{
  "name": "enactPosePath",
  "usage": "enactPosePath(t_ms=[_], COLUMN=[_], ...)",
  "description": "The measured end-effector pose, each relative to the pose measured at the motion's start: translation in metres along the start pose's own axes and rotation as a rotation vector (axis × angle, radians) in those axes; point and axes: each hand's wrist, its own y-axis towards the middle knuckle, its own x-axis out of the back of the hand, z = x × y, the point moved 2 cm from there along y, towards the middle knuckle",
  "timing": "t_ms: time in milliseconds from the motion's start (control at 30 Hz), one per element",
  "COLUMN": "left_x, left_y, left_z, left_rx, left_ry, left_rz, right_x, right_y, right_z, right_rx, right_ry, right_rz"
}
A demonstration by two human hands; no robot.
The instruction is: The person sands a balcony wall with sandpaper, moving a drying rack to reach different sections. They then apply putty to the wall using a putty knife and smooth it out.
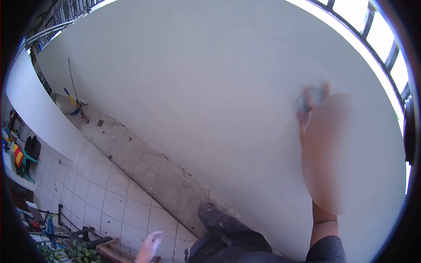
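Wall (197, 79): white, smooth, rising beside a tiled ledge (149, 162). Right hand (312, 115) raised against it, fingers pinching a blurred grey object (308, 98). Left hand (149, 246) low, fingers spread, holding nothing. Surface looks uniformly finished; no unworked patch distinguishable, so remaining share cannot be judged.

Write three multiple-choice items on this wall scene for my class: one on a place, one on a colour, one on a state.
1. Where is the right hand?
A. On the floor
B. Raised against the wall
C. In a pocket

2. What colour is the wall?
A. White
B. Red
C. Green

3. How does the long pole at the far end stand?
A. Leaning on the wall
B. Lying flat
C. Hanging from a railing

Answers:
1. B, the fingers show high up against the wall.
2. A, the surface is plain white.
3. A, its top rests against the wall.
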Motion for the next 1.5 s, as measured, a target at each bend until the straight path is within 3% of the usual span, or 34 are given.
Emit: enactPosePath(t_ms=[67, 100, 133, 200, 233, 300, 367, 433, 500, 533, 600, 633, 700, 767, 833, 900, 1033, 1167, 1233, 1267, 1367, 1433, 1500], left_x=[0.048, 0.073, 0.086, 0.092, 0.086, 0.07, 0.064, 0.068, 0.067, 0.066, 0.058, 0.059, 0.073, 0.09, 0.127, 0.173, 0.276, 0.32, 0.323, 0.323, 0.328, 0.334, 0.333], left_y=[0.039, 0.075, 0.106, 0.154, 0.161, 0.175, 0.199, 0.22, 0.233, 0.238, 0.238, 0.238, 0.253, 0.278, 0.306, 0.336, 0.413, 0.453, 0.455, 0.456, 0.462, 0.467, 0.47], left_z=[-0.024, -0.056, -0.108, -0.252, -0.312, -0.387, -0.435, -0.471, -0.494, -0.51, -0.532, -0.541, -0.559, -0.576, -0.586, -0.589, -0.585, -0.59, -0.594, -0.593, -0.587, -0.588, -0.584], left_rx=[-0.053, -0.11, -0.346, -0.794, -0.896, -1.112, -1.319, -1.496, -1.668, -1.775, -1.994, -2.103, -2.125, -2.091, -2.013, -1.814, -1.685, -1.652, -1.679, -1.694, -1.719, -1.734, -1.738], left_ry=[0.336, 0.326, 0.315, -0.159, -0.078, 0.172, 0.47, 0.683, 0.744, 0.719, 0.718, 0.713, 0.429, 0.241, 0.156, 0.196, 0.265, 0.16, 0.12, 0.107, 0.102, 0.096, 0.077], left_rz=[-0.002, -0.106, -0.371, -0.581, -0.583, -0.614, -0.643, -0.653, -0.556, -0.479, -0.514, -0.536, -0.631, -0.717, -0.813, -0.857, -1.031, -1.104, -1.103, -1.085, -1.033, -1.009, -0.97], right_x=[0.001, -0.001, -0.007, -0.027, -0.046, -0.058, -0.053, -0.046, -0.025, -0.017, -0.007, -0.01, -0.021, -0.034, -0.066, -0.074, -0.067, -0.042, -0.046, -0.045, -0.077, -0.107, -0.113], right_y=[0.067, 0.097, 0.12, 0.135, 0.124, 0.076, 0.044, 0.033, 0.059, 0.083, 0.139, 0.161, 0.196, 0.212, 0.178, 0.137, 0.089, 0.187, 0.239, 0.269, 0.266, 0.216, 0.162], right_z=[0.013, 0.033, 0.058, 0.115, 0.14, 0.152, 0.124, 0.091, 0.063, 0.068, 0.085, 0.099, 0.139, 0.203, 0.242, 0.237, 0.162, 0.191, 0.239, 0.279, 0.367, 0.371, 0.329], right_rx=[-0.038, -0.071, -0.028, 0.154, 0.283, 0.443, 0.201, -0.12, -0.332, -0.358, -0.404, -0.412, -0.43, -0.222, 0.14, 0.207, -0.211, -0.542, -0.615, -0.577, -0.225, -0.021, -0.103], right_ry=[0.024, 0.063, 0.118, 0.092, 0.011, 0.307, 0.286, -0.12, -0.119, -0.105, -0.083, -0.115, -0.182, -0.005, 0.147, -0.06, -0.218, -0.184, -0.138, -0.101, 0.01, -0.033, -0.047], right_rz=[-0.228, -0.337, -0.322, -0.201, -0.087, 0.028, 0.144, -0.013, -0.203, -0.283, -0.479, -0.434, -0.334, -0.137, 0.056, 0.055, -0.136, -0.526, -0.454, -0.457, -0.041, -0.072, -0.113])
